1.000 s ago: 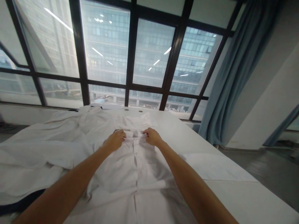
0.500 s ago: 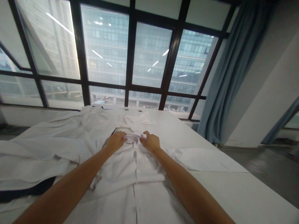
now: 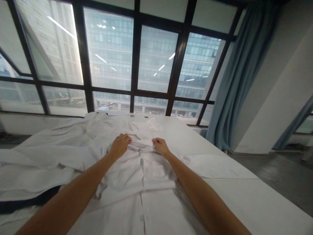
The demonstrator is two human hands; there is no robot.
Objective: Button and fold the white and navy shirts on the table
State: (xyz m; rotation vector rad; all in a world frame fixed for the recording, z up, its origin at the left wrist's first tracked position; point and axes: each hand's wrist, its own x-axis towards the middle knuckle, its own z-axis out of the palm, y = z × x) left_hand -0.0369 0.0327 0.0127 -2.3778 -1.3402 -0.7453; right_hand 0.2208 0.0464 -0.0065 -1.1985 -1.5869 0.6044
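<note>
A white button-up shirt [image 3: 127, 189] lies front side up before me, its buttoned front running down the middle. Its collar [image 3: 141, 144] is stretched between my two hands. My left hand [image 3: 120, 144] grips the collar's left side with curled fingers. On the right side of the collar, my right hand [image 3: 160, 146] is closed, thumb and fingers pinched on the cloth. One sleeve [image 3: 220, 168] lies spread out to the right across the table.
More white garments [image 3: 73, 137] are heaped on the left and far side of the white table [image 3: 254, 199]. A dark strip of cloth [image 3: 31, 199] shows at lower left. Beyond stand windows [image 3: 110, 49] and a blue curtain [image 3: 234, 81].
My right hand has moved a little to the right and closed on the collar, which is now pulled flatter and wider. My left hand stays nearly in place.
</note>
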